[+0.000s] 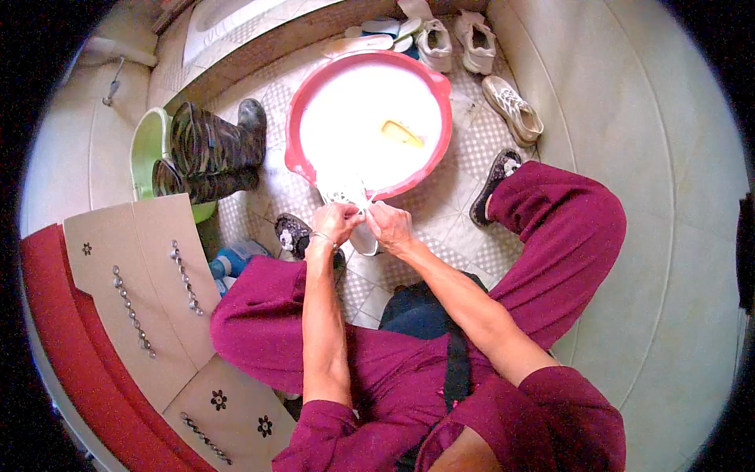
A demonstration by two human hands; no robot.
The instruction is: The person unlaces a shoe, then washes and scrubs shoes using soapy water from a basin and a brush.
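The white laced item [343,189], apparently a shoe, was gripped by both bare hands at the near rim of a round pinkish-red plastic basin [292,140]. Its near end was pinched between the curled fingers of the left hand [334,223] and those of the right hand [389,225], held close together. A thin white loop [364,242] was left hanging just below the fingers. The item's far part was lapped over the rim, its outline partly lost in glare.

The basin was filled with glaring white contents, in which a yellow oblong object [402,133] was seen. Beyond it, a pair of white shoes [433,49] was placed beside pale slippers [358,45], and a beige-white laced shoe [513,110] was set by the wall at the right.

To the left, camouflage-patterned tall boots [216,141] were propped against a light-green plastic tub [144,149]. Nearer, a blue-and-white packet [233,259] was partly hidden by a maroon trouser leg [259,318], beside a beige-fronted, red-edged cabinet [149,252].
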